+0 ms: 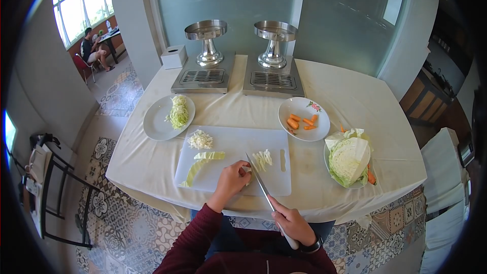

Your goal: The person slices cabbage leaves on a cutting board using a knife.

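My left hand [232, 178] rests on the white cutting board [231, 142], fingers curled over a piece of cabbage right beside the knife blade [259, 178]. My right hand [292, 226] grips the knife's handle near the table's front edge, with the blade slanting up toward a small pile of chopped cabbage [262, 159]. A shredded heap [200, 139] and two long cabbage strips [202, 164] lie on the board's left half.
A plate of shredded cabbage [171, 114] sits at the left, a plate of carrot pieces [303, 118] at the right, a halved cabbage [349, 160] on a plate further right. Two metal stands [205, 66] and a tissue box [174, 56] stand behind. A person sits far left by a window.
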